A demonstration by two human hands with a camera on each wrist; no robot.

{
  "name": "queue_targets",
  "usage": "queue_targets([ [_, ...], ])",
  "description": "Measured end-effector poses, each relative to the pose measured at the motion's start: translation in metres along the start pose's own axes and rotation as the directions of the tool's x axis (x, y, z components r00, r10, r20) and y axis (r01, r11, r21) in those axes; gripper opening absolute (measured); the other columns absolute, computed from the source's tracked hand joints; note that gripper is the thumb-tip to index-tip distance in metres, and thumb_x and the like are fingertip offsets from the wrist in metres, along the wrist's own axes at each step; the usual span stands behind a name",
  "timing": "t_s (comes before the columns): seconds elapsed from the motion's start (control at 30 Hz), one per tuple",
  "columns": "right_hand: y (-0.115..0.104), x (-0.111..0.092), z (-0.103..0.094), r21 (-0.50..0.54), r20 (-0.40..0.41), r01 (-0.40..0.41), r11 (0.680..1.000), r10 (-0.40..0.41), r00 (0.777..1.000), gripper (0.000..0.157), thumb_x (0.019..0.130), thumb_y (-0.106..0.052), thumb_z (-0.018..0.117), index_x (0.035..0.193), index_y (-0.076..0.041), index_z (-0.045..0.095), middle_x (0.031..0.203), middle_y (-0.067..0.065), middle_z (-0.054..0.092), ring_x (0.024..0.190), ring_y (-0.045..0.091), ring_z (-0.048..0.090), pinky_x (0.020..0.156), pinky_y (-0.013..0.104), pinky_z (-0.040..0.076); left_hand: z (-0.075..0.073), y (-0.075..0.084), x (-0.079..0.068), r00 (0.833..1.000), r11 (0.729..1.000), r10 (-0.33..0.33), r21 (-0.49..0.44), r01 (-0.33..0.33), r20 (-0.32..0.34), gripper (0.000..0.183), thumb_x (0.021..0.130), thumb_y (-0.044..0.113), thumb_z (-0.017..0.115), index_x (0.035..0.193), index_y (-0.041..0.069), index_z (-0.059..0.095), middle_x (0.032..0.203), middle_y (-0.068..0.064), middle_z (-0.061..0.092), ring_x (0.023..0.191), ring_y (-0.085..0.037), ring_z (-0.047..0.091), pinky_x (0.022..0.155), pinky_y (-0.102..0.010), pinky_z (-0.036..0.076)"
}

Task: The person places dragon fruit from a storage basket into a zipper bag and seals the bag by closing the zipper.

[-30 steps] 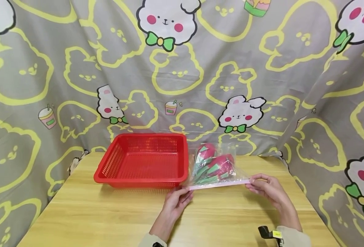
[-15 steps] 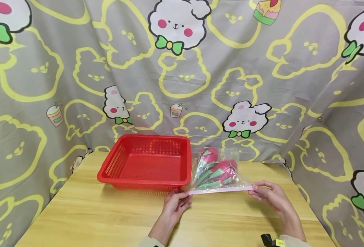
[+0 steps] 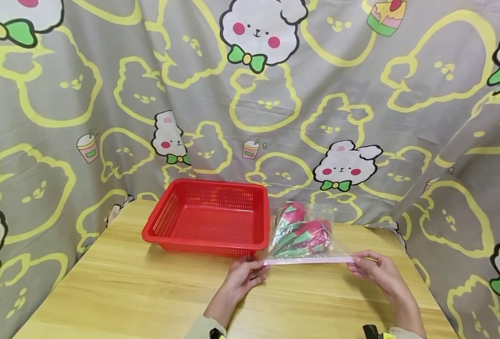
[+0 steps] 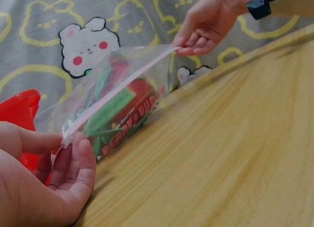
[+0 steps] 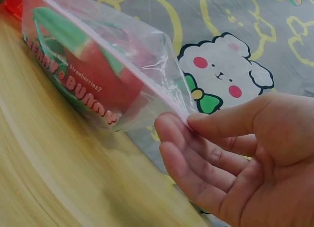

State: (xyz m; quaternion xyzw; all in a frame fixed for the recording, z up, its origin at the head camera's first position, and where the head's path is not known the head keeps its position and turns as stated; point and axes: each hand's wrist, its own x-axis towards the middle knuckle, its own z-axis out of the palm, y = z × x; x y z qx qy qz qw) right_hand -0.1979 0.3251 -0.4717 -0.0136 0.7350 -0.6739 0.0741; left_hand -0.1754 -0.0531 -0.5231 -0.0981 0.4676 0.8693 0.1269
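A clear zip bag (image 3: 302, 252) lies on the table with what look like two pink-and-green dragon fruits (image 3: 311, 234) inside. Its pale pink zip strip is stretched straight along the near edge. My left hand (image 3: 242, 278) pinches the strip's left end between thumb and fingers; a small whitish slider (image 4: 67, 140) shows at those fingertips. At the opposite end, my right hand (image 3: 379, 273) pinches the corner between thumb and forefinger, its other fingers loosely bent. Red lettering reading "Berry Bunny" (image 5: 73, 84) is printed on the bag. The fruit looks blurred through the plastic.
A red plastic basket (image 3: 205, 246) with slotted sides stands just left of the bag, with nothing seen in it. The wooden table (image 3: 148, 292) runs back to a grey curtain (image 3: 216, 108) printed with cartoon rabbits, which also hangs at both sides.
The head view has turned slightly left, so everything sits a little farther right in it. Both hands keep their pinch on the bag's ends, and the strip stays stretched.
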Motion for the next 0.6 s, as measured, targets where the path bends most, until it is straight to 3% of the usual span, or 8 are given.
queue_targets([
  [0.2,-0.008,0.001,-0.003,-0.140,-0.079,0.047,0.989,-0.059,0.995,0.030,0.101,-0.002,0.063,0.117,0.022,0.057,0.096,0.017,0.075,0.083,0.020,0.075,0.078,0.033,0.061,-0.002,0.012,0.004,0.995,0.983,-0.040,0.183,0.022,0.093,0.013,0.099,0.007,0.064,0.108,0.003,0.056,0.094,-0.010,0.072,0.084,-0.019,0.073,0.074,-0.034,0.060],
  [0.43,-0.017,-0.005,0.001,-0.286,-0.107,0.098,0.953,-0.134,0.985,0.026,0.102,-0.004,0.063,0.114,0.019,0.060,0.099,0.021,0.074,0.083,0.014,0.074,0.076,0.028,0.060,-0.015,0.025,-0.003,0.976,0.916,-0.072,0.401,-0.017,0.205,0.019,0.103,0.015,0.062,0.113,0.001,0.055,0.096,-0.014,0.072,0.083,-0.022,0.074,0.067,-0.032,0.060],
  [0.53,-0.025,-0.008,0.005,-0.411,-0.093,0.134,0.902,-0.187,0.978,0.023,0.102,-0.008,0.063,0.111,0.013,0.065,0.100,0.020,0.074,0.085,0.012,0.072,0.076,0.027,0.060,-0.019,0.034,-0.010,0.957,0.876,-0.088,0.480,-0.058,0.276,0.023,0.103,0.016,0.061,0.113,-0.004,0.057,0.097,-0.016,0.072,0.088,-0.030,0.074,0.068,-0.036,0.060],
  [0.6,-0.032,-0.010,0.009,-0.518,-0.081,0.162,0.840,-0.237,0.968,0.022,0.102,-0.013,0.065,0.111,0.007,0.069,0.102,0.017,0.075,0.086,0.008,0.070,0.074,0.025,0.058,-0.018,0.043,-0.016,0.938,0.851,-0.091,0.515,-0.100,0.333,0.027,0.104,0.017,0.060,0.113,-0.008,0.059,0.099,-0.019,0.073,0.093,-0.038,0.073,0.073,-0.044,0.061],
])
